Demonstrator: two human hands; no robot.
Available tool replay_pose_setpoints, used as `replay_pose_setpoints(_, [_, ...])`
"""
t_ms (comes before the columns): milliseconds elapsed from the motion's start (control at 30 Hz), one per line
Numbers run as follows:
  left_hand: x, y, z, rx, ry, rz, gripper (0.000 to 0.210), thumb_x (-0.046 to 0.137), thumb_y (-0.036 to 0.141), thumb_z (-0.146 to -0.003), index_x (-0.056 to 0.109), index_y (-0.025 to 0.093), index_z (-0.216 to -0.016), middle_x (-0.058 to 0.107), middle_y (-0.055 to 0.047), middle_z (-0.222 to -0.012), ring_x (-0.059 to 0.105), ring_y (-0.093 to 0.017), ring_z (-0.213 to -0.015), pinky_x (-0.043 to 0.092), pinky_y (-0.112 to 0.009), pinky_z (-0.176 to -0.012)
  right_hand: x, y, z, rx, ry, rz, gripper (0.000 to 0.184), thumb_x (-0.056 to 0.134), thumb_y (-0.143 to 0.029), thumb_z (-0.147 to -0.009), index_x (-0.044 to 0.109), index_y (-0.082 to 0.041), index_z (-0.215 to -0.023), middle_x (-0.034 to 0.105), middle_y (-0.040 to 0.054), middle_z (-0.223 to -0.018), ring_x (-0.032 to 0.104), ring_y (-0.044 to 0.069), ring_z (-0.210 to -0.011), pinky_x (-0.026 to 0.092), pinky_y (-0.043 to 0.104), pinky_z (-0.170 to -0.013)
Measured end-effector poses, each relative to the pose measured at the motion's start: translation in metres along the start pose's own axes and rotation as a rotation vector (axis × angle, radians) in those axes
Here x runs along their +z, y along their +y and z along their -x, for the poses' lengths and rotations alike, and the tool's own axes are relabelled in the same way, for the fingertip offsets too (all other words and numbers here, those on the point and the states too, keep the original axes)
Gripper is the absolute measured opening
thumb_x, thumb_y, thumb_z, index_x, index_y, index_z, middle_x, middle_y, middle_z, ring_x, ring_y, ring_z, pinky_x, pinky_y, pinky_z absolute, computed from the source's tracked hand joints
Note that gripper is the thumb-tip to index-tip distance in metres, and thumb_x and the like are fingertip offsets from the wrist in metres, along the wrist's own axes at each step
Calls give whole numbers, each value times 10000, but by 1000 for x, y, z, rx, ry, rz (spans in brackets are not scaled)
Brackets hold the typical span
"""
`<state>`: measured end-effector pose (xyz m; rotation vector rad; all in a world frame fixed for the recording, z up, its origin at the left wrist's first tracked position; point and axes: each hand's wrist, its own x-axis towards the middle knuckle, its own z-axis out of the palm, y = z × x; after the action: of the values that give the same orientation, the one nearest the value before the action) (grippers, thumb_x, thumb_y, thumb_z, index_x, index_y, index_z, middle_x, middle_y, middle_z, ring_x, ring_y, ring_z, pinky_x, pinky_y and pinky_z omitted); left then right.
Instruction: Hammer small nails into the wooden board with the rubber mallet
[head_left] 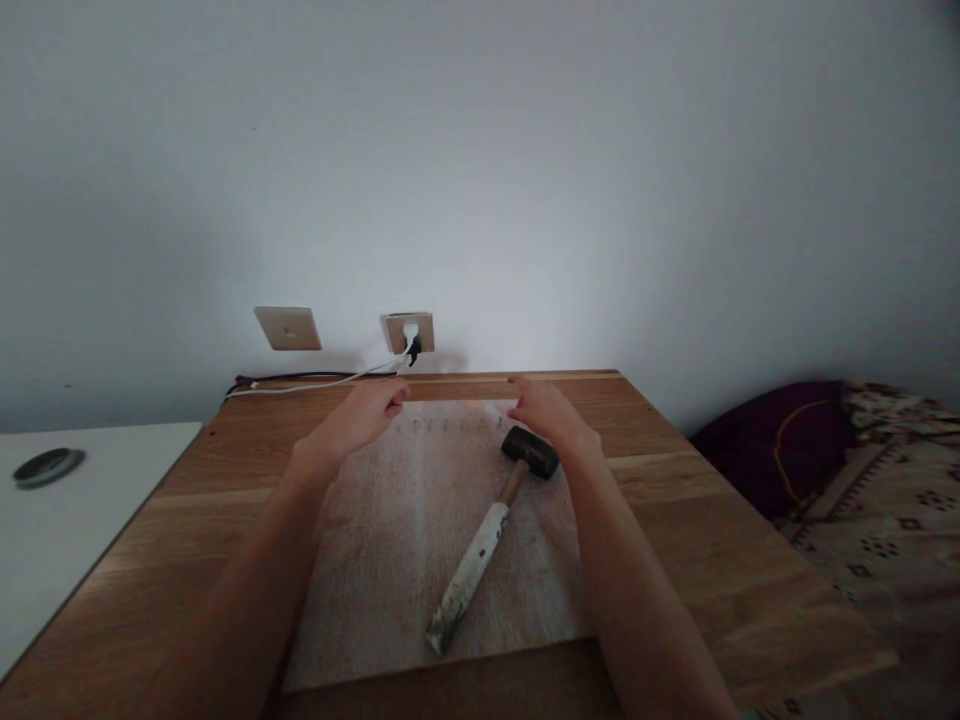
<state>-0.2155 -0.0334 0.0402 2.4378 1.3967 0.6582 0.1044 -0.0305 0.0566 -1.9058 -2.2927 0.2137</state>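
Note:
My left hand (369,408) is at the far left corner of a pale wooden board (375,560), its fingers loosely bent and apart, holding nothing. At the far right corner is my right hand (546,408), thumb and fingers spread and nothing between them. I cannot tell whether either hand touches the board. A mallet (472,565) with a black head and a worn, white-painted handle lies slantwise on the board, its head close to my right wrist. Several small nails (446,424) stand in a row along the board's far edge, between my hands.
The board rests on a brown wooden table (675,540) against a wall. White and black cables (322,383) run along the table's back edge to a wall socket (410,333). On the left, a white surface (67,540) carries a dark round object (49,467). Patterned fabric (892,520) lies right.

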Motion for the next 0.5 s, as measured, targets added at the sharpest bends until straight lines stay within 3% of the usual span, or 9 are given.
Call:
replay_pose_setpoints(200, [4, 7, 1, 21, -59, -11, 186, 551, 79, -860, 702, 178, -900, 724, -65, -924, 663, -214, -876, 463, -299, -822, 4, -1, -2, -8, -5, -1, 590, 679, -74, -898, 562, -107, -1475, 678, 189, -1396, 649, 283, -1269, 458, 367, -1112])
replay_pose_setpoints(500, [21, 9, -3, -65, -146, -9, 261, 584, 80, -852, 753, 191, -1018, 738, -71, -922, 684, -238, -855, 481, -335, -842, 9, 1, -5, -12, 3, -1, 539, 680, -55, -880, 616, -102, -1413, 672, 189, -1405, 649, 285, -1278, 466, 353, -1108])
